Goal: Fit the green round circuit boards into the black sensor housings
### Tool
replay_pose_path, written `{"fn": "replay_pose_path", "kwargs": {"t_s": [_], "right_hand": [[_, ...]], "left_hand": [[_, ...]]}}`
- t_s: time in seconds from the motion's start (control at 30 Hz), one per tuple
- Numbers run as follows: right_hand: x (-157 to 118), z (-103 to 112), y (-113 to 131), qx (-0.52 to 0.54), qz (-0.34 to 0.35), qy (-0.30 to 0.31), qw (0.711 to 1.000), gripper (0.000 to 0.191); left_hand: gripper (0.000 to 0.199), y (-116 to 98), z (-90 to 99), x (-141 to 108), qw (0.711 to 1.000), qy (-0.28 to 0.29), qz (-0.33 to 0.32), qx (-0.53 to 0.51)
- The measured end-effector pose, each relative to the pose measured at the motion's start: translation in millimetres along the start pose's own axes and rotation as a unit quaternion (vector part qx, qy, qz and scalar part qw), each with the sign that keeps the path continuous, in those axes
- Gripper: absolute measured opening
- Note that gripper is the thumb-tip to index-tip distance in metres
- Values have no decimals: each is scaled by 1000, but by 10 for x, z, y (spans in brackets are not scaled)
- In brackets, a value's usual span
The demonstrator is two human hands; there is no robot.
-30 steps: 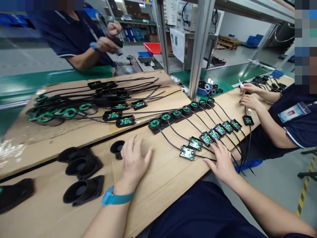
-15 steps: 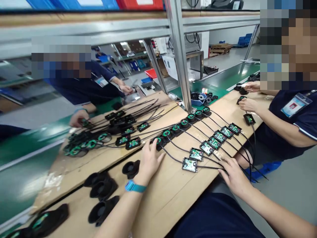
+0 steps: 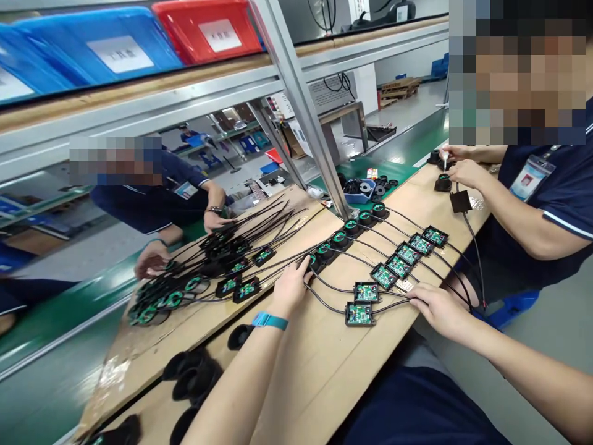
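Housing [image 3: 315, 264]: row's nearest, touched by left hand [image 3: 291, 287]; grip can't be told.
Cable [image 3: 391, 305]: pinched in right hand [image 3: 438, 309], fingertips closed.
Circuit boards [image 3: 359, 313]: seated in cases [image 3: 359, 324].

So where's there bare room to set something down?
The biggest bare patch is on the near cardboard, between the left forearm, the nearest circuit box and its front edge. Another lies right of the far round units, before the right-side co-worker's hands. Crowded: the heap on the far board, and between units and boxes, where cables cross.
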State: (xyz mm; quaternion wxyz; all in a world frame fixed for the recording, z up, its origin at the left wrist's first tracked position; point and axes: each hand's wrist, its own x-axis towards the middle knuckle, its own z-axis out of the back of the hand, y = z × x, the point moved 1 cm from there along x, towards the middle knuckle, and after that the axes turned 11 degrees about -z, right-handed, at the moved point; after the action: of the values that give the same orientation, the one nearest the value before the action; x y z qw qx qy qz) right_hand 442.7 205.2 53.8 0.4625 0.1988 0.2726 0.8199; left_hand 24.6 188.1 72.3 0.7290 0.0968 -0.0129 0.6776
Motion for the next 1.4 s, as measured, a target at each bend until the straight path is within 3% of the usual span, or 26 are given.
{"fn": "replay_pose_path", "kwargs": {"t_s": [0.23, 0.43, 0.63, 0.8, 0.93, 1.03, 1.1, 1.13, 1.23, 1.3, 1.4], "right_hand": [[103, 109, -422, -20, -16, -67, 997, 29], [143, 254, -697, -52, -11, -129, 990, 31], [203, 483, -737, -100, 66, -210, 970, 28], [328, 527, -736, -173, 78, -219, 957, 31], [421, 487, -960, -204, 51, -193, 959, 46], [401, 473, -1020, -205, 3, -179, 962, 53], [307, 467, -878, -204, -17, -183, 962, 57], [258, 457, -742, -197, -17, -192, 961, 58], [230, 354, -123, -152, 22, -215, 964, 51], [353, 201, 390, -115, 78, -192, 971, 43], [693, -129, 1221, -80, 191, -105, 973, 33]], "left_hand": [[56, -266, -5, 357, 999, 42, 4, 13], [55, -467, 120, 593, 999, 34, -1, 5], [45, -585, 108, 536, 997, 10, 39, -66], [47, -582, 83, 616, 989, -34, 88, -117], [70, -606, 186, 331, 986, -93, 71, -119], [82, -609, 156, -287, 977, -180, 23, -114], [74, -523, 118, -811, 959, -259, 35, -111], [71, -445, 105, -1062, 948, -289, 73, -109], [72, -144, 70, -1611, 919, -305, 216, -125], [67, 16, 33, -1771, 914, -280, 246, -161], [40, 85, -1, -1793, 911, -270, 240, -196]]}}
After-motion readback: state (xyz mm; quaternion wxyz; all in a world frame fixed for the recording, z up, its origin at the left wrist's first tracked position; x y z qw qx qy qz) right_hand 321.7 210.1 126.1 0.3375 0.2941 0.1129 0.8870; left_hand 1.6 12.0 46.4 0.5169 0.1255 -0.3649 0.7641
